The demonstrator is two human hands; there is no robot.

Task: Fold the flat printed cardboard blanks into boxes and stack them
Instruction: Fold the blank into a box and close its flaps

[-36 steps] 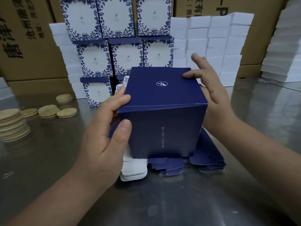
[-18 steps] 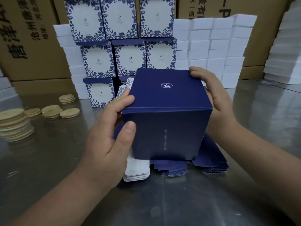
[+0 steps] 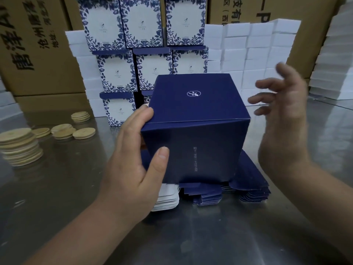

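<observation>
Fingers (image 3: 145, 116) and thumb of left hand (image 3: 131, 165) clamped on left corner of folded dark-blue cardboard box (image 3: 194, 121), held upright over flat dark-blue blank stack (image 3: 252, 180) on steel worktop (image 3: 76, 188), likely steadying closed lid; right hand (image 3: 284, 119) splayed, clear.

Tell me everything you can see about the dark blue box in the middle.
The dark blue box is a folded cube of matte cardboard, closed on top, with a small white logo on the top face and faint text down the front. It is slightly tilted over the pile of flat blanks. The left hand grips its left front edge; the right hand is open beside it, not touching.
</observation>
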